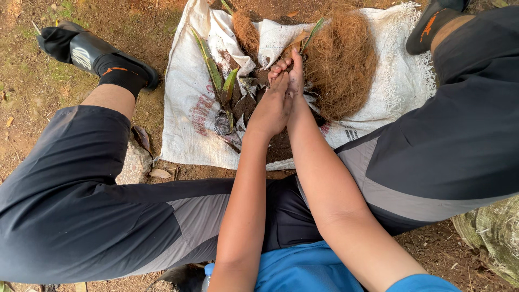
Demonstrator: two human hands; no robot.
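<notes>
You sit outdoors on bare brown ground (32, 92), legs spread around a white woven sack (184, 108) laid flat on the dirt. On the sack lie a mound of brown coconut fibre (340, 65) and green leaves (216, 75). Your left hand (270, 105) and right hand (294, 75) press together over the sack's middle, just beside the fibre; whether either grip clasps anything, you cannot tell.
</notes>
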